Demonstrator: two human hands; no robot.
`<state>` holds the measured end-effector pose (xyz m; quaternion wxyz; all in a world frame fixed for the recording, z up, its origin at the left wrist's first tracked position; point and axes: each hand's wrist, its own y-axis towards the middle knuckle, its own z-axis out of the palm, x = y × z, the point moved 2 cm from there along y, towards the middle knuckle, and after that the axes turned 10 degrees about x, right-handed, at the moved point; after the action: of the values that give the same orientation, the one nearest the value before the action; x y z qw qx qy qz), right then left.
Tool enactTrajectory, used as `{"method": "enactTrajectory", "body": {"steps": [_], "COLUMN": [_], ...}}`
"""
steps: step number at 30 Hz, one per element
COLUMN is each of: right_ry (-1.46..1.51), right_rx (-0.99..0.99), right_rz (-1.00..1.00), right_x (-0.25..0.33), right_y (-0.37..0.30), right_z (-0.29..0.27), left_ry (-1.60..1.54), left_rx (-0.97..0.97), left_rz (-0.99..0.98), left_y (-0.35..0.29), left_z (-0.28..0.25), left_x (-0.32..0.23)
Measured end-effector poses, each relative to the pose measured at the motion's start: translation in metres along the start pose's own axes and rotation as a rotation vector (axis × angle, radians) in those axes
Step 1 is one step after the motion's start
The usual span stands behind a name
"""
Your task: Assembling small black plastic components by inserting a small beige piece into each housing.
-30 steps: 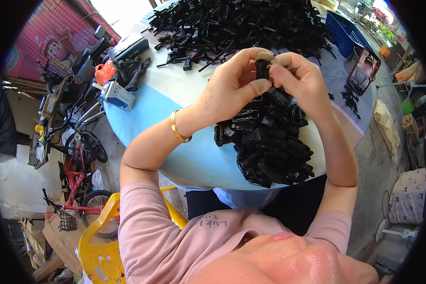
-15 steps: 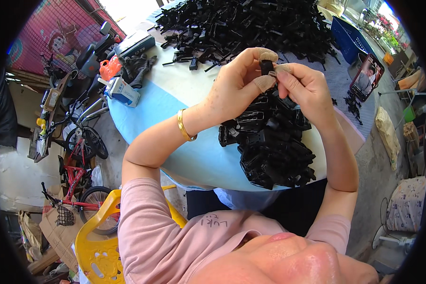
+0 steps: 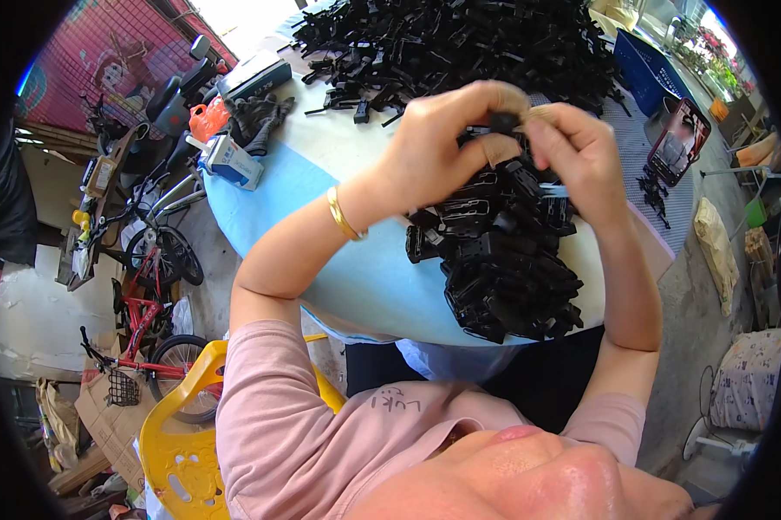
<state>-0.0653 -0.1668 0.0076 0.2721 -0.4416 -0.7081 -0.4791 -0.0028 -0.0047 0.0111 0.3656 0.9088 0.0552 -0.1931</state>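
Note:
My left hand (image 3: 438,147), with finger covers on its fingertips and a gold bangle at the wrist, holds a small black plastic part (image 3: 505,122) between thumb and fingers. Close against it, my right hand (image 3: 579,160) has thumb and forefinger pinched together at the part's right side; what lies in that pinch is too small and blurred to make out. Below both hands, a near pile of black plastic parts (image 3: 514,282) lies at the table's front. A much larger heap of similar parts (image 3: 460,56) spreads over the far side.
The round table (image 3: 273,208) has a light blue and cream cover. A blue basket (image 3: 646,74) and a propped phone (image 3: 678,143) stand at the right. On the left are a small carton (image 3: 232,163), dark gloves (image 3: 265,121) and a red bag (image 3: 207,120). A yellow chair (image 3: 178,433) is at lower left.
Both hands have shifted slightly, the right one a little up and to the right, with motion blur. The left hand's fingers have tilted around the black part. The view has moved slightly.

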Motion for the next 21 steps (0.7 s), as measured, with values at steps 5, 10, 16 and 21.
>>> {"method": "enactTrajectory", "body": {"steps": [5, 10, 16, 21], "right_ry": [-0.025, -0.235, -0.280, -0.435], "right_rx": [-0.141, -0.124, -0.115, -0.110], "right_rz": [0.001, -0.067, -0.089, -0.242], "right_x": [-0.011, -0.015, -0.011, -0.005], "right_y": [0.006, 0.004, 0.004, 0.002], "right_z": [-0.019, -0.005, -0.002, 0.003], "left_ry": [-0.267, 0.459, 0.488, -0.400], "left_rx": [0.089, 0.407, 0.172, -0.206], "left_rz": [-0.325, -0.220, -0.163, -0.280], "left_y": [0.001, -0.026, -0.015, 0.006], "left_z": [-0.020, 0.002, 0.006, 0.004], "left_x": [0.066, 0.118, 0.113, 0.069]}}
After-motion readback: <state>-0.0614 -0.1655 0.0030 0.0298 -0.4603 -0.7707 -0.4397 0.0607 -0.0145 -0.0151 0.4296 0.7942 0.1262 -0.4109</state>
